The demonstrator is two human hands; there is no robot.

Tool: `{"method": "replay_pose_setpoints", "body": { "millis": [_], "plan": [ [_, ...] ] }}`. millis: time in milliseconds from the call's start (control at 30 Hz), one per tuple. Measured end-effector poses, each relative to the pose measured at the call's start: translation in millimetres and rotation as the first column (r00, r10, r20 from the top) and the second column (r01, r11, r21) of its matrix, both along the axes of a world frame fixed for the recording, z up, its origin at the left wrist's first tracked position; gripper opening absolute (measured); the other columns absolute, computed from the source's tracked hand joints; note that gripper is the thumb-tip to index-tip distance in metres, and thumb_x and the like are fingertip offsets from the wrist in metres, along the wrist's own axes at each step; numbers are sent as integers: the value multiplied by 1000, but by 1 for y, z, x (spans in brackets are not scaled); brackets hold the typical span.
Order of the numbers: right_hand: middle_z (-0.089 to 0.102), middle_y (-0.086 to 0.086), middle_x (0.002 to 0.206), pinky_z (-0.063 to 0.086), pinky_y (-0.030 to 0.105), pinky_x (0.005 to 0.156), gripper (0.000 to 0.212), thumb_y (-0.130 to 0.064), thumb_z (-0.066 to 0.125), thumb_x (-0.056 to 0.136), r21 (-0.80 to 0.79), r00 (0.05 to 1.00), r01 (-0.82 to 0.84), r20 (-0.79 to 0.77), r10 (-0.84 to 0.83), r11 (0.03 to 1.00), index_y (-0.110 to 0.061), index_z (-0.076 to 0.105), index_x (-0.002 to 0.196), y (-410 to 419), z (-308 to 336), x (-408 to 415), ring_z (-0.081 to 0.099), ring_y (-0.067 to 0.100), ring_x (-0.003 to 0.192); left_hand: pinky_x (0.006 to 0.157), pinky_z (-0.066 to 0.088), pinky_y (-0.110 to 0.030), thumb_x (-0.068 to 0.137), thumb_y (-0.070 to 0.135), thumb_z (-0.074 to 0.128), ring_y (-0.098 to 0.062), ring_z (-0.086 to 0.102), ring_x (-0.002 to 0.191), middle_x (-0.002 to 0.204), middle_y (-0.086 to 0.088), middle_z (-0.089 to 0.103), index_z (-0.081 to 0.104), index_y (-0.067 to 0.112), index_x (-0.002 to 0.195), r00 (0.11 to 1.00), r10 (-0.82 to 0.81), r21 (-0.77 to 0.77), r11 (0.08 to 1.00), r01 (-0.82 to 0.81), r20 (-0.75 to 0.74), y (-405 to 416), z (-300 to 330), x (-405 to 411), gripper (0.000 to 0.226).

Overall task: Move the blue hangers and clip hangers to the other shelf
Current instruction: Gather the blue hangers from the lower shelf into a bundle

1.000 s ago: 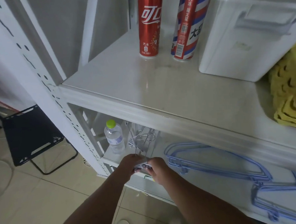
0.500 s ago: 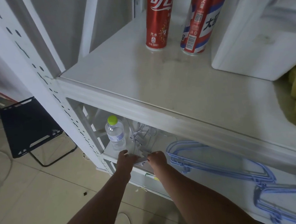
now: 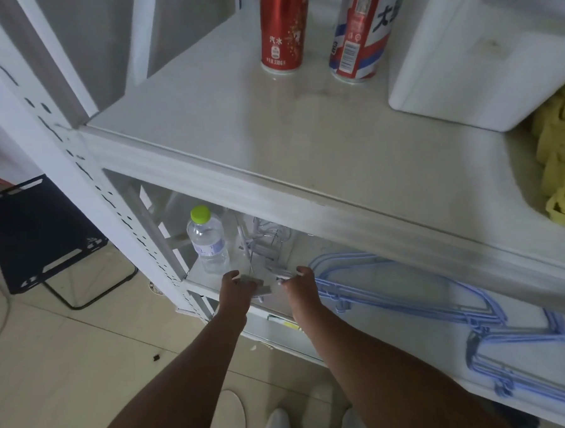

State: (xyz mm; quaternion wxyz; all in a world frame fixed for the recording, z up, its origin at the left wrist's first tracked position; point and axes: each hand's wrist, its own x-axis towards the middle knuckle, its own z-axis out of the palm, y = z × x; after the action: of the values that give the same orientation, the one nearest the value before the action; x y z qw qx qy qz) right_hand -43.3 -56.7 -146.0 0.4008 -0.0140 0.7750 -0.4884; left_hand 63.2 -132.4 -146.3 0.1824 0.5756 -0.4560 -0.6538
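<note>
A bundle of metal clip hangers [image 3: 264,247] lies on the lower shelf [image 3: 411,325] beside a water bottle. My left hand [image 3: 236,290] grips the clip end on the left of the bundle at the shelf's front edge. My right hand [image 3: 299,283] pinches the clip end on the right. A stack of blue hangers [image 3: 386,293] lies flat on the same shelf to the right of my right hand. A second blue hanger stack [image 3: 524,361] lies further right.
A green-capped water bottle [image 3: 208,240] stands just left of the clip hangers. The upper shelf [image 3: 271,142] carries a red can [image 3: 283,30], a striped can [image 3: 360,33], a white bin [image 3: 482,49] and yellow cloth [image 3: 560,160]. A black folding stool [image 3: 37,236] stands on the floor at left.
My two hands have moved apart along the clip hangers, from close together to a hand's width apart. The view has shifted lower and closer.
</note>
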Motion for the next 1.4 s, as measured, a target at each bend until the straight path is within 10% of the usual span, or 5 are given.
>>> {"method": "replay_pose_setpoints", "body": {
  "millis": [433, 733, 1000, 1233, 1400],
  "plan": [
    [36, 1, 59, 25, 24, 51, 36, 13, 46, 82, -78, 997, 81, 4, -81, 994, -19, 39, 66, 9, 4, -20, 30, 13, 54, 105, 40, -39, 80, 4, 68, -33, 49, 123, 139, -19, 48, 38, 5, 141, 984, -110, -117, 985, 128, 143, 14, 1, -12, 68],
    [56, 4, 98, 41, 22, 68, 36, 5, 52, 82, -50, 998, -21, -60, 18, 999, -20, 59, 106, 33, 9, -30, 56, 17, 86, 104, 38, -45, 78, 3, 60, -33, 43, 120, 131, -14, 55, 53, 8, 128, 939, 1, -426, 892, 155, 344, 35, 19, -26, 51],
    [60, 7, 89, 55, 39, 79, 23, 4, 54, 86, -46, 990, 109, -82, -112, 993, -11, 57, 103, 145, 17, -84, 60, 21, 79, 100, 31, -24, 76, -2, 65, -28, 50, 117, 118, -9, 63, 64, 9, 114, 897, -299, -713, 545, 442, 327, 78, 27, -83, 39],
    [55, 16, 63, 52, 24, 45, 22, 7, 49, 93, 16, 835, 522, 195, -515, 853, -1, 53, 73, 258, 28, -153, 56, 22, 55, 106, 35, -33, 76, 21, 66, -23, 45, 129, 132, -7, 56, 54, 14, 130, 397, -558, -465, 22, 885, 729, 134, -4, -135, 56],
    [55, 15, 90, 58, 35, 78, 6, 4, 49, 91, 34, 867, 428, 266, -421, 903, 0, 54, 93, 303, 25, -168, 59, 23, 78, 78, 53, -37, 61, 25, 81, -30, 64, 91, 97, -9, 68, 66, 13, 103, 262, -319, -330, -182, 926, 911, 150, -13, -154, 46]
  ]
}}
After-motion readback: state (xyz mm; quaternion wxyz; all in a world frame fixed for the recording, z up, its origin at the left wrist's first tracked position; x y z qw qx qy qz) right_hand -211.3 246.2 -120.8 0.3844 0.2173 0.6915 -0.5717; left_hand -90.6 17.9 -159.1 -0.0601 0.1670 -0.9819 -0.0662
